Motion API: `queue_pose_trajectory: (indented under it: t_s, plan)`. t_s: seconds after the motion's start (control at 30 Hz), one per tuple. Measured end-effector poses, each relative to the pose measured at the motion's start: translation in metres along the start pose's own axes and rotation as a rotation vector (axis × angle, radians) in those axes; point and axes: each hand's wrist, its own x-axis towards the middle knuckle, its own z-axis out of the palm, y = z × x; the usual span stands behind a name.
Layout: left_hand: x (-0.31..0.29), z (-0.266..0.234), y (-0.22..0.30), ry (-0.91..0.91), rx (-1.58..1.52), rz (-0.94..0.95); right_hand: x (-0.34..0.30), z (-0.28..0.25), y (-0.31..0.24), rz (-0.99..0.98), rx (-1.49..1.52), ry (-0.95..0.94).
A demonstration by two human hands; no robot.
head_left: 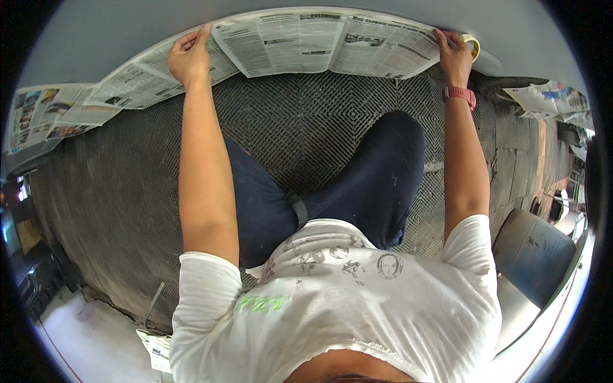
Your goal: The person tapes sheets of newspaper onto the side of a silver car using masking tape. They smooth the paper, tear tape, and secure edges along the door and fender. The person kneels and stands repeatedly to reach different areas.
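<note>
This looks like a vehicle body or paint workshop; newspaper sheets [300, 41] are pressed along the lower edge of a grey painted panel [96, 38] across the top of the frame; a roll of masking tape [471, 45] sits at the upper right; dark interlocking grid floor tiles [319, 121] fill the middle; a blue drum [533, 255] stands at the lower right; more loose newspaper [552, 99] lies at the right edge.

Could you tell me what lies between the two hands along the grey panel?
Only newspaper sheets, spread between the left hand and right hand, in the head view.
</note>
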Motion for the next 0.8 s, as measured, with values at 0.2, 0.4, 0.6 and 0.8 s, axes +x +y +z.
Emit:
queue_pose_trajectory:
  t_s: [0.2, 0.4, 0.6, 0.8]
  plan:
    - [-0.018, 0.013, 0.016, 0.020, 0.045, 0.115, 0.000, 0.009, 0.008, -0.108, -0.049, 0.090]
    - [-0.059, 0.025, 0.032, -0.028, 0.152, 0.192, -0.012, 0.007, -0.021, 0.016, 0.183, 0.075]
    - [-0.132, 0.061, 0.057, -0.282, 0.586, 0.278, -0.013, 0.015, -0.019, -0.035, 0.113, 0.218]
    - [-0.166, 0.115, 0.067, -0.565, 0.657, 0.489, -0.016, 0.011, -0.030, 0.037, 0.030, 0.264]
